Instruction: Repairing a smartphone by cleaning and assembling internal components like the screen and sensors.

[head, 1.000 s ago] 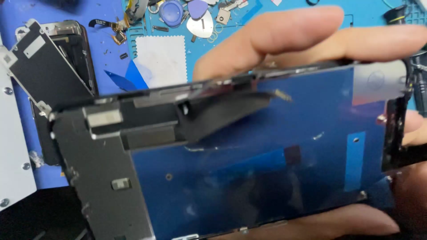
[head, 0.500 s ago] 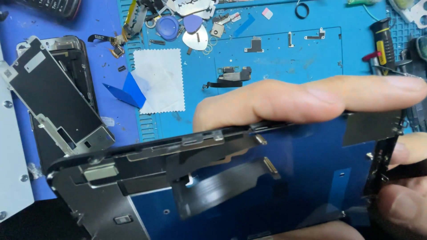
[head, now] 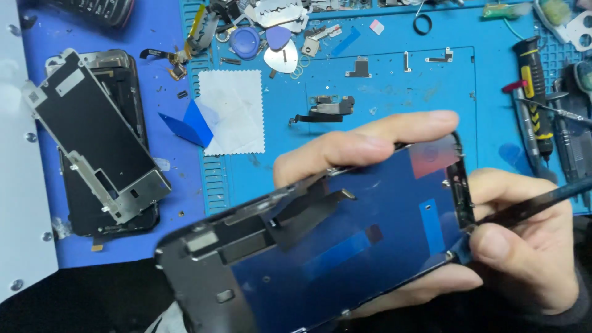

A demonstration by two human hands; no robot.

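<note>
Held up close under the head camera, well above the blue mat (head: 394, 92) on the table: a phone screen panel (head: 345, 246), back side up, dark with a bluish sheen, flex ribbons folded over its middle. Gripped along the far long edge by the left hand (head: 364, 145), fingers stretched flat across the rim, more fingers showing beneath the near edge. Right hand (head: 524, 246) closed in a pinch on a thin black tool (head: 536, 206), tip set against the panel's right end. Off to the left on the mat: an opened phone body (head: 132, 92) with a metal shield plate (head: 92, 139) lying tilted across it. Further back: a white cloth square (head: 231, 111), blue picks (head: 250, 43), small brackets and screws. At the right edge: a yellow-and-black screwdriver (head: 533, 86) among other drivers.
</note>
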